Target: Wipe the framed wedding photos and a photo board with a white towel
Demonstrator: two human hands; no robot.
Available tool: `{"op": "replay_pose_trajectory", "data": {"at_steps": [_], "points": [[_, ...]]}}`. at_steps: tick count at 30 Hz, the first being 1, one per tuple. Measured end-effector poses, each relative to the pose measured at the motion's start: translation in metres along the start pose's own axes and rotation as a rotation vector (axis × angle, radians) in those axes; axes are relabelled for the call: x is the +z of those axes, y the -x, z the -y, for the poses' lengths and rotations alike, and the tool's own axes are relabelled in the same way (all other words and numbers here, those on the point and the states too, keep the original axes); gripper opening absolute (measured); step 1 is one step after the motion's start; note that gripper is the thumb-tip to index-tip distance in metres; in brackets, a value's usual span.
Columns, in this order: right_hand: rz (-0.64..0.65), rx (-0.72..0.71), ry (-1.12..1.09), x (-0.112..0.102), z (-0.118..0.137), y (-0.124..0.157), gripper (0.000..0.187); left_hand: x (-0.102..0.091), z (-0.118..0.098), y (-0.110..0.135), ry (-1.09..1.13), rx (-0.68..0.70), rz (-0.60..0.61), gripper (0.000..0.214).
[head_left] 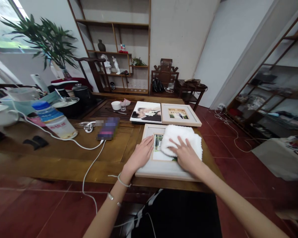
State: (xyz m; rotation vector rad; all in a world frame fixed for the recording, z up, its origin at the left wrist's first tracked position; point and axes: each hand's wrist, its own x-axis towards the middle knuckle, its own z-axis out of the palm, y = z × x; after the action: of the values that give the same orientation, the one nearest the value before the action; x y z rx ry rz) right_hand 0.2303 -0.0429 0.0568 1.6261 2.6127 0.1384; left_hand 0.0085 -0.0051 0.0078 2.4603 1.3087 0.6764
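Note:
A light wooden picture frame point(161, 168) lies flat at the near edge of the wooden table, with a small photo point(158, 142) in its middle. My left hand point(142, 152) rests flat on the frame's left side, fingers together and stretched out. Under my right hand point(185, 152) is a fluffy white cloth point(176, 132), pressed against the frame's upper right part. The right fingers are spread over the cloth, which covers much of the photo. Just behind stand no gaps to a second framed photo point(180, 114) and a white-edged picture point(146, 111), lying side by side.
On the wooden table point(124, 145) are a phone point(108, 129) with a white charging cable, a plastic bottle point(56, 120) with a blue cap, a black pot point(81, 92) and a white cup point(116, 105). Shelves point(114, 23) and a dark wooden chair point(165, 74) stand behind.

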Motion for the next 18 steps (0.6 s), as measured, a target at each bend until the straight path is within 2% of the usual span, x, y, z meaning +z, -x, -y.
{"op": "replay_pose_trajectory", "data": {"at_steps": [4, 8, 12, 16, 18], "points": [[-0.06, 0.052, 0.061, 0.002, -0.025, -0.046, 0.071, -0.001, 0.001, 0.0, 0.007, 0.002, 0.004, 0.046], [-0.046, 0.04, 0.046, 0.003, -0.018, -0.06, 0.069, 0.001, 0.003, -0.001, 0.014, -0.002, -0.001, 0.046], [0.045, -0.047, -0.003, -0.008, 0.008, -0.033, 0.07, 0.005, 0.005, 0.0, 0.034, 0.004, -0.05, 0.045], [0.272, -0.22, -0.197, -0.04, 0.039, 0.018, 0.071, 0.006, 0.005, 0.001, 0.039, 0.003, -0.074, 0.044], [0.305, -0.27, -0.27, -0.055, 0.053, 0.041, 0.069, 0.005, 0.003, 0.001, 0.04, -0.007, -0.066, 0.044]]}}
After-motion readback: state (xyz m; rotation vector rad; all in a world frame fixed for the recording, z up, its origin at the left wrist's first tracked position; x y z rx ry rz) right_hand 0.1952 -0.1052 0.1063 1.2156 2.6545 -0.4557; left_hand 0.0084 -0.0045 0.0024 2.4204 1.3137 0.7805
